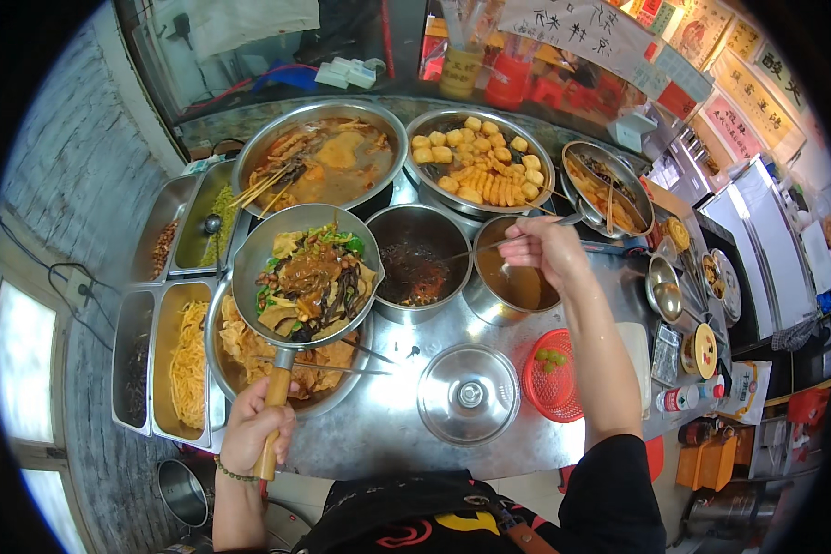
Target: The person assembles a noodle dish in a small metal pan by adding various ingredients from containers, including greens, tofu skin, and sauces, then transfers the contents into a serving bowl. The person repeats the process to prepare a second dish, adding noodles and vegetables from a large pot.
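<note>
My left hand [254, 429] grips the wooden handle [277, 392] of a metal saucepan [252, 251]. Inside the pan lie noodles or tofu strips, green leaves, dark shreds and peanuts, with brown sauce on top. The pan hangs over a wide bowl of yellowish-brown sheets [337, 362]. My right hand [543, 247] is closed on a long-handled metal spoon [475, 247]. Its lower end reaches into a deep pot of dark red chili oil [420, 212], where its bowl cannot be made out. Beneath my right hand stands a pot of brown sauce [535, 288].
Behind are basins of broth with skewers [319, 111] and fried tofu [480, 115]. Trays of yellow strips [189, 360], peanuts [162, 245] and chopped greens [214, 217] stand left. A metal lid [468, 394] and red basket [556, 399] lie in front; ladles [665, 286] lie right.
</note>
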Motion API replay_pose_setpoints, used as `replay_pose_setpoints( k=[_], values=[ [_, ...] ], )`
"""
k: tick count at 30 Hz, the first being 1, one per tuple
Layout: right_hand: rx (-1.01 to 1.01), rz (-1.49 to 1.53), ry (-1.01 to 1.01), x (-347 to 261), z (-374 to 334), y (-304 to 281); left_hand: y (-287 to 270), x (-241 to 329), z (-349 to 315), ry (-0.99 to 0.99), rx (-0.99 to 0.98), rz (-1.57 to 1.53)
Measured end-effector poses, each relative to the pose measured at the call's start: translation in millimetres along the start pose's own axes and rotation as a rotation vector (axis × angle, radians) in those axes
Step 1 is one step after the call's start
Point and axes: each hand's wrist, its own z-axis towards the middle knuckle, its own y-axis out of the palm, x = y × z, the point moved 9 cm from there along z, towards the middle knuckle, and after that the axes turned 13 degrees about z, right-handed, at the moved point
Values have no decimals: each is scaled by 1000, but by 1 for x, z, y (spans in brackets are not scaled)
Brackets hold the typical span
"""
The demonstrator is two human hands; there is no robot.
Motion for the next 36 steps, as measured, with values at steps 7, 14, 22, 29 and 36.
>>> replay_pose_setpoints(
  k=[7,14,22,29,36],
  values=[
    [-1,-171,-306,-100,-61,37,12,7,7,2,-55,53],
    [-555,-921,-1233,-65,-188,144,39,4,19,-8,-192,-36],
    [-539,-1025,-1412,-35,-222,150,39,3,13,-15,-193,-39],
    [-387,-908,-1362,-38,-210,129,29,-8,-4,-31,-135,-93],
    [22,-177,-443,40,-63,34,18,-6,-44,58,-27,-64]
  ],
)
